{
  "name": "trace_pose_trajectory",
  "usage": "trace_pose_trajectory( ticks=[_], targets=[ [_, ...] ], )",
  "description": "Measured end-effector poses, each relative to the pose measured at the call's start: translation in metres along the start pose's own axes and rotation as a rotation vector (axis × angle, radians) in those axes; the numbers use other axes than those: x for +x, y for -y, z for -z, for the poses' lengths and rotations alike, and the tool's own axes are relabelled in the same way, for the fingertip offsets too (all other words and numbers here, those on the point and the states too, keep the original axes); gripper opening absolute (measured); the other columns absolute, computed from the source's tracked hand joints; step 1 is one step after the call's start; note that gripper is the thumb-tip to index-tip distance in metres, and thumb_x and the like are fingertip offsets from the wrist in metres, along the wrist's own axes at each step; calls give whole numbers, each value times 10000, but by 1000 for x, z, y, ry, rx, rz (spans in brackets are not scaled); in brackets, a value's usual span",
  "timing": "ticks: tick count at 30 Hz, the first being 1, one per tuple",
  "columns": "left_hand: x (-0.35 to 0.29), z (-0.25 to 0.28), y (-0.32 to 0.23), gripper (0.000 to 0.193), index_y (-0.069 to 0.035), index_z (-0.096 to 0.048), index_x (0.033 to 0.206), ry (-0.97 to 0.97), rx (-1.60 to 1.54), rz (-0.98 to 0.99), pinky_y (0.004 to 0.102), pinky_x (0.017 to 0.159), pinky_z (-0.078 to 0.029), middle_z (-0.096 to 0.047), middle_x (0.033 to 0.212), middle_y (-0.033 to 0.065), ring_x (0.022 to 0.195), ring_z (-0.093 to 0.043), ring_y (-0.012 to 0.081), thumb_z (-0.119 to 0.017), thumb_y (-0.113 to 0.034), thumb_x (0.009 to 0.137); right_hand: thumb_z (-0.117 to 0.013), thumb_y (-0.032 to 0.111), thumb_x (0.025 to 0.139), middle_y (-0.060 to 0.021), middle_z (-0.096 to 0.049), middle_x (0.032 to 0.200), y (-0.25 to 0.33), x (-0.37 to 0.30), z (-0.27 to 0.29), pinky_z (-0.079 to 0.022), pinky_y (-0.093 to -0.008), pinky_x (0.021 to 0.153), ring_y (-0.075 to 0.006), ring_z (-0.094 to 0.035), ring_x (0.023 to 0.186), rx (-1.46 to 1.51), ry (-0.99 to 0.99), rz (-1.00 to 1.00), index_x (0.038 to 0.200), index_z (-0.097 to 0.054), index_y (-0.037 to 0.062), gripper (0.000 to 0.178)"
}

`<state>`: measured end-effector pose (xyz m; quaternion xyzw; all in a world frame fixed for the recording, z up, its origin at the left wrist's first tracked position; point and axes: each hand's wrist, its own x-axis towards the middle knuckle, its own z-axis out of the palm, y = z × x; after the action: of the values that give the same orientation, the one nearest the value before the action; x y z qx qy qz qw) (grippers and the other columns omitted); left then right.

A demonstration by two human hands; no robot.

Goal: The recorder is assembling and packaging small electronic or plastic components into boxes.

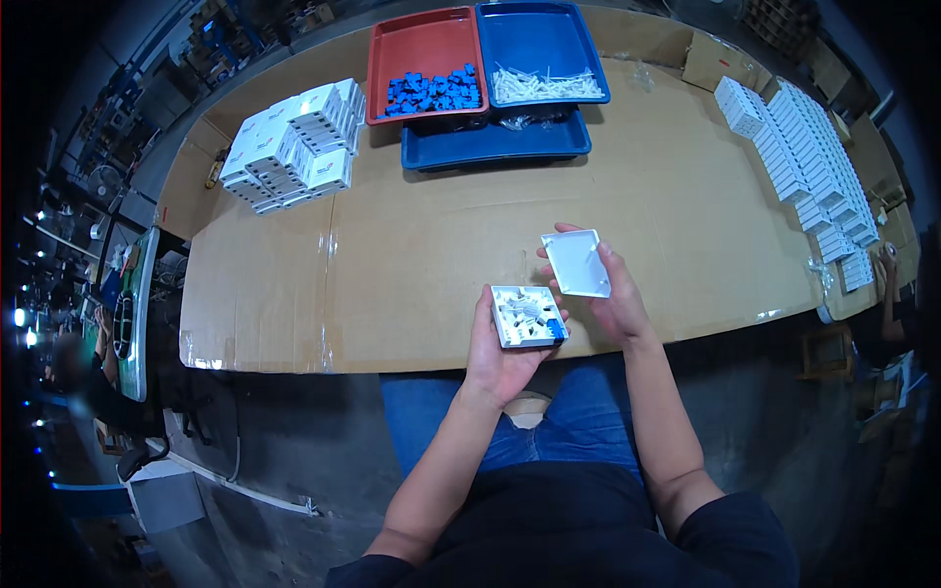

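My left hand [498,365] is closed around a square white plastic box [498,318] whose top is uncovered. Inside it I see white parts and a blue piece [556,329] in the near right corner. In my right hand [619,299] is a flat square white cover [576,263], gripped by its edges between thumb and fingers. The cover is tilted, a little beyond and to the right of the box, and apart from it. Both hands are over the near edge of the cardboard-covered table [431,265].
A red tray [426,44] of blue pieces and a blue tray [539,34] of thin white pieces rest above another blue tray [495,152]. Stacked white boxes [284,147] stand far left; rows of white boxes [814,162] line the right. Other people work at both sides.
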<state>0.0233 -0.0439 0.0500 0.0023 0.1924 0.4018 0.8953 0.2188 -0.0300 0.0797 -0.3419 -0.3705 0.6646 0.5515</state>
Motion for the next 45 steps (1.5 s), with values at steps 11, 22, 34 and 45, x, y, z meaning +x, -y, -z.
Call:
trace_pose_trajectory(
  ticks=[11,22,34,45],
  targets=[
    [-2,7,11,691,-109,-521,1457,30,23,55,528,1018,-531,-635,1324,170,1196,-636,359,-311,-654,1087,-596,462,1026,-147,-682,1348,-20,-6,-5,-473,-387,1104,-255,-663,1232,-412,73,34,1477,-593,44,614],
    [-1,6,13,709,-166,-451,1534,-99,67,41,519,1131,-449,-541,1482,105,1360,-539,293,-259,-681,1086,-652,321,1014,-113,-637,1367,-25,-7,-2,-461,-350,1082,-226,-602,1256,-498,205,6,1456,-624,52,518],
    [-1,3,13,711,-155,-471,1511,-91,124,19,504,1118,-463,-560,1445,110,1349,-551,270,-249,-682,1086,-714,239,974,-116,-618,1387,-19,-5,-6,-427,-366,1129,-246,-572,1299,-562,295,-56,1437,-634,36,512],
    [2,13,6,629,-130,-552,1407,-114,65,32,463,1029,-511,-633,1317,95,1219,-614,250,-329,-630,1098,-667,249,1033,-130,-732,1305,-13,8,-11,-502,-335,1051,-185,-661,1182,-582,297,-181,1396,-668,25,427]
  ],
)
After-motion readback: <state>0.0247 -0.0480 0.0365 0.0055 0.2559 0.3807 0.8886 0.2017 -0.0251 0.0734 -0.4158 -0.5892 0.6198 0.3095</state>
